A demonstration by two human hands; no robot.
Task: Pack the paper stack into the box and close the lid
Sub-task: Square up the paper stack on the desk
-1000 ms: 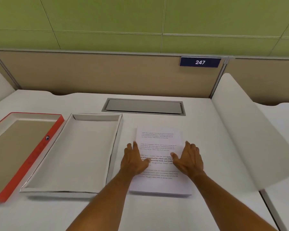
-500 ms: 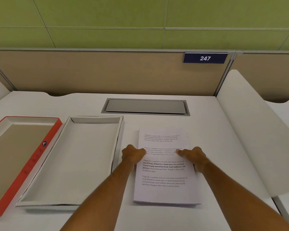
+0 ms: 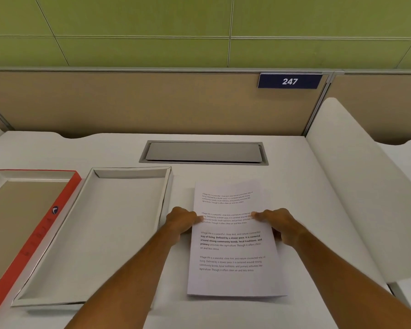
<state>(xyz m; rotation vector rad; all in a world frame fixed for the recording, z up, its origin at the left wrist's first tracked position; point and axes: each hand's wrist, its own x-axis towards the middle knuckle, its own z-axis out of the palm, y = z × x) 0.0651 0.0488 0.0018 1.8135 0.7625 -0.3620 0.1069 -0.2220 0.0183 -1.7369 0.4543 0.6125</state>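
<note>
A white paper stack (image 3: 233, 279) with printed text lies on the desk at centre right, its far end slightly raised and bent. My left hand (image 3: 182, 220) grips the stack's left edge, thumb on top. My right hand (image 3: 277, 222) grips the right edge the same way. To the left of the stack, an open white box (image 3: 128, 173) sits empty. Farther left lies the lid (image 3: 40, 236), upside down, with red sides and a brown inside.
A grey cable hatch (image 3: 203, 151) is set into the white desk (image 3: 294, 186) behind the stack. A beige partition with a "247" plate (image 3: 290, 81) closes the back. A white curved divider (image 3: 356, 181) rises along the right side.
My hands went from lying flat on top of the stack to gripping its left and right edges. The stack's far end has started to lift off the desk.
</note>
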